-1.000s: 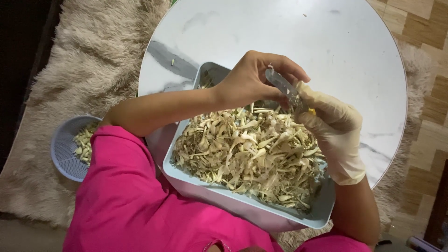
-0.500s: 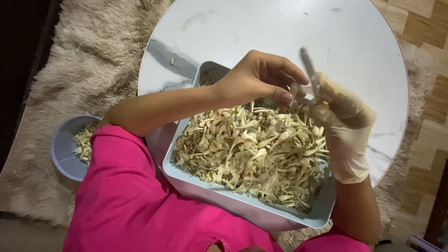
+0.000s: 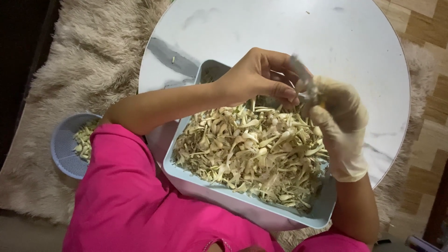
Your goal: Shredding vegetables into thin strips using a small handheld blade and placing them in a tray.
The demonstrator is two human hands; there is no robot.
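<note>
A pale blue rectangular tub (image 3: 196, 179) rests on my lap against a round white table (image 3: 289, 32). It is heaped with pale yellow stalky plant pieces (image 3: 252, 149). My bare left hand (image 3: 254, 77) hovers over the tub's far end, its fingertips pinching a small piece where it meets the other hand. My right hand (image 3: 340, 121), in a thin cream glove, is closed on a small metal blade (image 3: 301, 77) that is blurred and points up.
A grey-blue perforated basket (image 3: 65, 151) with a few pale pieces sits on a beige shaggy rug (image 3: 84, 56) to the left. My pink clothing (image 3: 126, 200) fills the lower frame. Wood-pattern flooring lies at the right.
My right hand has turned the blade from lying flat to pointing upward, and shifted slightly right. My left hand's fingertips have stayed at the blade. The tub has not moved.
</note>
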